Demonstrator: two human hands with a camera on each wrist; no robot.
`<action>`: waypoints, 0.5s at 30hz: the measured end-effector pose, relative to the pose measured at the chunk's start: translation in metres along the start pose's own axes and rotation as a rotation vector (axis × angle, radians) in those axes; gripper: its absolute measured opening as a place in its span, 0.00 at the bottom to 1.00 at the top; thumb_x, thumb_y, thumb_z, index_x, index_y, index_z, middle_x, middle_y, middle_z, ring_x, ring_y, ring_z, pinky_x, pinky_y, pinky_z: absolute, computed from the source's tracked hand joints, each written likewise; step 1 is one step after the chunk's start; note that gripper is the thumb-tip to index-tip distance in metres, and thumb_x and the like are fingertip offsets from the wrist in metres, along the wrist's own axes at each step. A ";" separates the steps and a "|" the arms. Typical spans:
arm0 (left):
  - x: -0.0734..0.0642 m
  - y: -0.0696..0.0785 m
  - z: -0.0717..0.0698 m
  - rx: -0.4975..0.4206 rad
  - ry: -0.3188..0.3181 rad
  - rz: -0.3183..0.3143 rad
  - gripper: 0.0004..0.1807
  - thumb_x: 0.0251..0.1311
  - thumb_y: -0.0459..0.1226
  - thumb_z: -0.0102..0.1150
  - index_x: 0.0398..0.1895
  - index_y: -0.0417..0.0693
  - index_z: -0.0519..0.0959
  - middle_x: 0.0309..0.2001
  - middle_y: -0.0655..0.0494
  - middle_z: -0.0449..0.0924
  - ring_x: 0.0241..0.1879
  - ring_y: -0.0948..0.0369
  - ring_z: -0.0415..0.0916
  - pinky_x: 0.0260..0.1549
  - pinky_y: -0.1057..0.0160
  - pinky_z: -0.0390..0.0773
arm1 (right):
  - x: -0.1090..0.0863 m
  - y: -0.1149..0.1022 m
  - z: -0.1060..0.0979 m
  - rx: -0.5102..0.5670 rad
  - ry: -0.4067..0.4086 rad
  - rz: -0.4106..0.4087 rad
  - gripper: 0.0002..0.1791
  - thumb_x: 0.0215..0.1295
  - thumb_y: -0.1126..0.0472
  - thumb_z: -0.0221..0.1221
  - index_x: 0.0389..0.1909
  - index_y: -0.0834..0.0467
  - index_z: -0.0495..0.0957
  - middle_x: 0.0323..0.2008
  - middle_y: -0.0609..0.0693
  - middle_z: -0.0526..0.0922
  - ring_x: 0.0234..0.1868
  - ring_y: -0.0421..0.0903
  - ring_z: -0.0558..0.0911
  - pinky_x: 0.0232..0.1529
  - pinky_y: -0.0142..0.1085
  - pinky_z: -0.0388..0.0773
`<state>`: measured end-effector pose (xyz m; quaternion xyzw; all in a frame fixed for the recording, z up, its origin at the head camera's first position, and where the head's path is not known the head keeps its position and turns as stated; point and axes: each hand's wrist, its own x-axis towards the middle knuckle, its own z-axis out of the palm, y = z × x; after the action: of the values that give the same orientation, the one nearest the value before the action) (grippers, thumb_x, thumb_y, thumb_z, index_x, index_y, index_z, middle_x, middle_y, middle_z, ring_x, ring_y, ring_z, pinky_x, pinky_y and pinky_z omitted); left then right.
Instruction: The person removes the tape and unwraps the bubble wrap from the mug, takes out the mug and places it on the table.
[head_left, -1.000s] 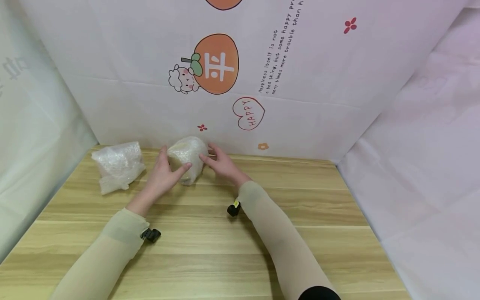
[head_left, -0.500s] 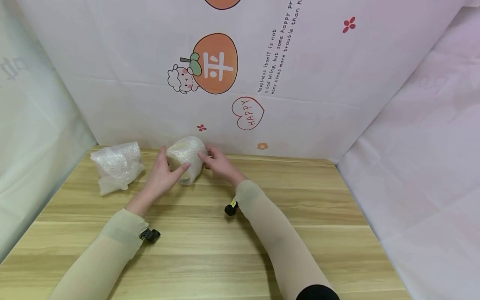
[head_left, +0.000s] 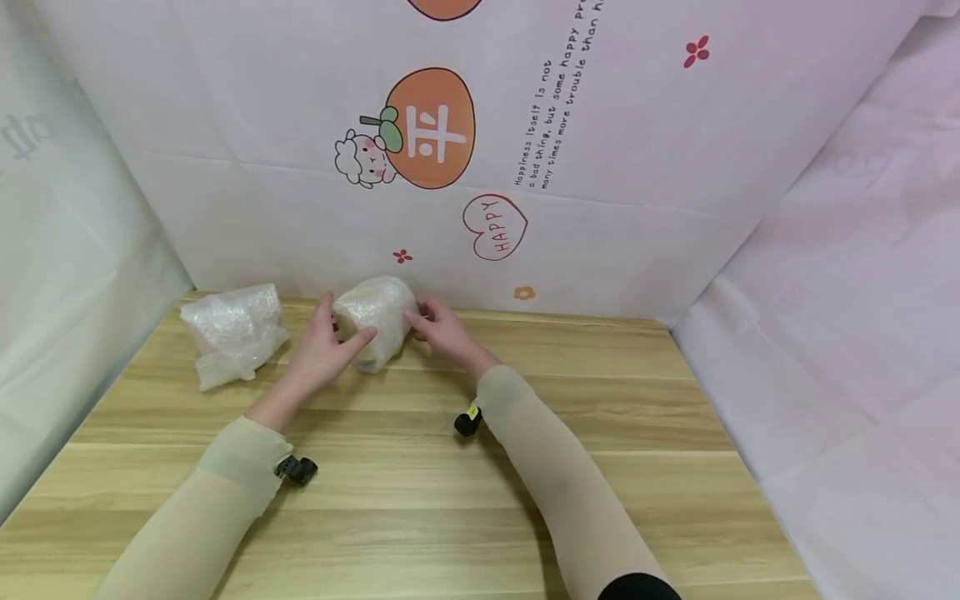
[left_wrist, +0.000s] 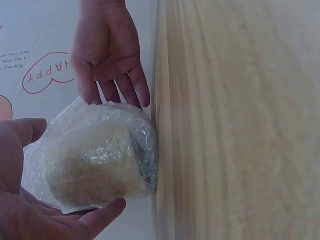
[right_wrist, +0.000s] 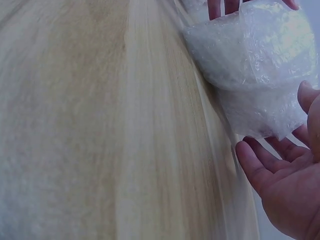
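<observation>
A wrapped bundle (head_left: 386, 312) is on the wooden surface (head_left: 405, 500), up near the back edge at about 11 o'clock. It looks like the step in hand is steadying the bundle from both sides.

The left hand (head_left: 318, 346) is at its 9 o'clock. Those fingers are spread out, with the thumb lying along the front. The right hand (head_left: 444, 333) is at its 3 o'clock, with loose fingers by the wrap. Neither hand is squeezed into a fist. I can't tell how hard they press, or if the bundle is lifted a tiny bit.

I think the next move calls for a soft, even hold on both sides, because the wrap looks slippery.

The bundle is fat and a bit round. Its clear bubble wrap is shiny and crinkly. Something pale yellow-brown (left_wrist: 95, 170) shows through, but I can't tell what it is. One end looks dark.

Another wrapped bundle (head_left: 238, 333), flatter and whiter, sits by itself at the first one's 9 o'clock.
</observation>
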<state>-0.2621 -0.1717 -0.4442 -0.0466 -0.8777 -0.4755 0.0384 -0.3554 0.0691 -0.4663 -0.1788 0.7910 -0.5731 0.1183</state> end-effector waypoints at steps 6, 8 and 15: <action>0.000 0.000 -0.002 -0.063 -0.030 0.000 0.65 0.77 0.58 0.66 0.91 0.39 0.30 0.85 0.22 0.45 0.78 0.27 0.64 0.75 0.34 0.69 | -0.004 0.005 -0.002 0.020 0.032 -0.006 0.27 0.85 0.49 0.62 0.72 0.64 0.74 0.63 0.60 0.81 0.62 0.57 0.83 0.60 0.46 0.88; 0.000 0.000 -0.003 -0.067 -0.039 0.003 0.64 0.77 0.57 0.67 0.91 0.39 0.31 0.85 0.21 0.48 0.78 0.27 0.64 0.75 0.34 0.69 | -0.007 0.007 -0.003 0.017 0.042 -0.016 0.26 0.85 0.50 0.63 0.70 0.63 0.76 0.61 0.59 0.82 0.60 0.57 0.84 0.59 0.46 0.88; 0.002 -0.001 -0.004 -0.044 -0.078 0.028 0.62 0.78 0.55 0.67 0.92 0.40 0.34 0.84 0.23 0.53 0.79 0.29 0.64 0.77 0.34 0.65 | -0.021 0.008 -0.010 -0.020 0.047 -0.025 0.25 0.83 0.48 0.65 0.67 0.62 0.77 0.59 0.58 0.83 0.57 0.60 0.86 0.57 0.47 0.88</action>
<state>-0.2637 -0.1760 -0.4426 -0.0783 -0.8670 -0.4920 0.0097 -0.3419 0.0887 -0.4713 -0.1764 0.7969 -0.5706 0.0907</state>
